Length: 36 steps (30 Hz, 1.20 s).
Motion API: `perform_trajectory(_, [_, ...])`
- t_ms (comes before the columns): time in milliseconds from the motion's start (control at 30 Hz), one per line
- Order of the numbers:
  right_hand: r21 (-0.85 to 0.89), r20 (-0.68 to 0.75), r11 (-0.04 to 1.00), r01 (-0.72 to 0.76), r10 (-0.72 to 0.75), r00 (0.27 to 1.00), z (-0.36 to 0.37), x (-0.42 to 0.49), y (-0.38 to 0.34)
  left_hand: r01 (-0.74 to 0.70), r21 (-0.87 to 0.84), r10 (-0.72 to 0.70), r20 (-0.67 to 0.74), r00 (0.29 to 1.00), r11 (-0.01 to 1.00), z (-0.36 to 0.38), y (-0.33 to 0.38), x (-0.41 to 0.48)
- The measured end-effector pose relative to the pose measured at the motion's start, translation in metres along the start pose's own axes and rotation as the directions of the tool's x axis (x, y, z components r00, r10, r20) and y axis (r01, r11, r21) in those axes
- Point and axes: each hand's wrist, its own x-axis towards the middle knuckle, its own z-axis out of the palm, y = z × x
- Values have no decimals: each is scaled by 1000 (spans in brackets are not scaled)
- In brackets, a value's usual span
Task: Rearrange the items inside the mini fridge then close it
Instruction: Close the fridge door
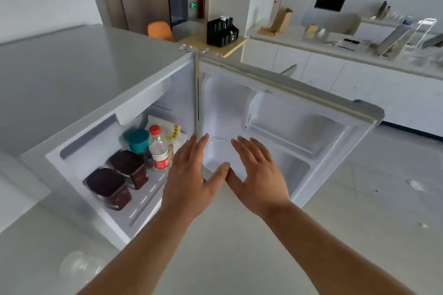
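**Empty Hands Hover at Open Mini Fridge**

Pale kitchen counters and white cabinets frame a small white mini fridge (100, 93) standing with its white moulded-plastic door (299, 127) swung wide to the right. Both of the person's bare hands are raised in front of the opening, palms down and fingers spread flat, thumbs nearly touching; the left hand (191, 175) and right hand (259, 175) hold nothing. Spread like this, they look poised to reach in rather than to push the door shut.

On the fridge's ribbed white shelf, two dark maroon square plastic containers (119, 179) sit side by side at the front left. Behind them stand a teal round cup (137, 140) and a clear plastic water bottle with a red cap and red label (158, 148), upright and close together. A white paper packet with yellow print (172, 132) lies at the back right, partly hidden by the bottle. The door's inner shelves appear empty.

Judging by the crowded left side and the bare door shelves, the rearranging seems unfinished, and closing has not begun.
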Motion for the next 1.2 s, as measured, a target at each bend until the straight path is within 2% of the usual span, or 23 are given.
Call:
perform_trajectory(233, [-114,-275,986,125,-152,949,-93,45,16,-238,78,240,-15,971,968,-14,94,79])
perform_trajectory(467, [-258,-316,965,-35,-50,947,-168,80,55,-445,196,450,21,893,874,-7,166,141])
perform_trajectory(667, [-248,-257,941,-230,165,952,-192,91,92,-477,243,449,163,878,845,23,198,170])
perform_trajectory(767, [-221,-139,924,-313,288,948,-194,96,107,-476,257,401,294,868,841,37,207,183])
perform_trajectory(867, [-205,6,918,-340,348,937,-194,96,117,-477,284,353,392,850,832,51,209,193])
perform_trajectory(967, [-288,83,902,-323,360,929,-191,95,121,-482,303,338,422,841,822,59,203,197])
perform_trajectory(1200, [-370,46,897,-243,279,959,-187,93,123,-494,342,355,394,848,799,65,197,195])
